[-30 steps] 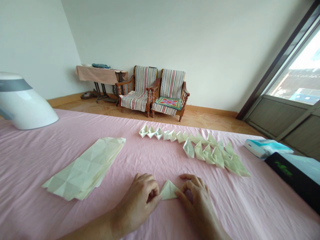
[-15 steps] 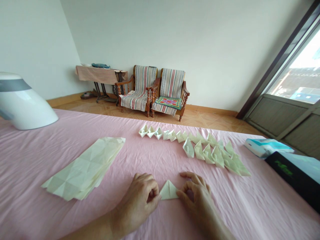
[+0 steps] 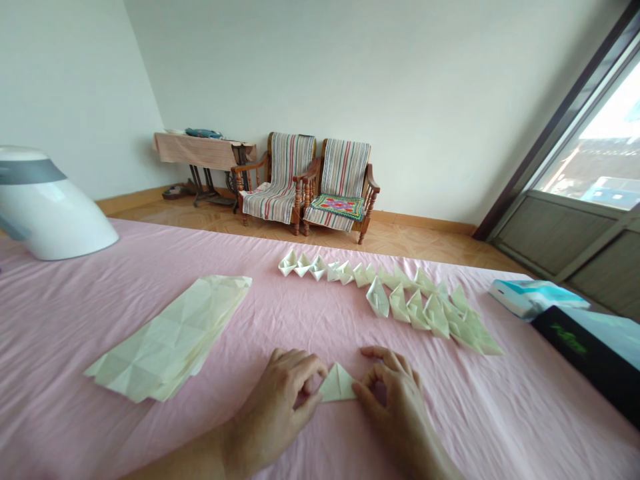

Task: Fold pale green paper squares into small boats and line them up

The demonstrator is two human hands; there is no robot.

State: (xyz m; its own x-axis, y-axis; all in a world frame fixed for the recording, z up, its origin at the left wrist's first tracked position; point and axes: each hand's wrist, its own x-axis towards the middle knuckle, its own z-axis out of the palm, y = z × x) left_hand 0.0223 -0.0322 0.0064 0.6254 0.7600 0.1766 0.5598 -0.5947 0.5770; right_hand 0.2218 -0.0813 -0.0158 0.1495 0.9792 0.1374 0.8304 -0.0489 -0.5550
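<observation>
Between my two hands, flat on the pink cloth [image 3: 280,313], lies a small piece of pale paper folded into a triangle [image 3: 339,384]. My left hand [image 3: 285,397] has its thumb and fingers closed at the triangle's left corner. At the right corner, my right hand [image 3: 393,387] pinches the paper with thumb and bent fingers. Farther off stand folded paper boats [image 3: 407,308] in two rows, nested against each other toward the right. To the left rests a stack of creased pale paper sheets [image 3: 170,340].
A white kettle-like appliance [image 3: 65,213] stands at the left. At the right edge are a blue-and-white tissue pack [image 3: 535,298] and a black box [image 3: 590,353]. Beyond the cloth are two wooden armchairs [image 3: 280,177] and a covered sewing-machine table [image 3: 195,150].
The fingers of my left hand have shifted slightly at the triangle's left corner. My right hand stays at its corner, and the view has tilted a little.
</observation>
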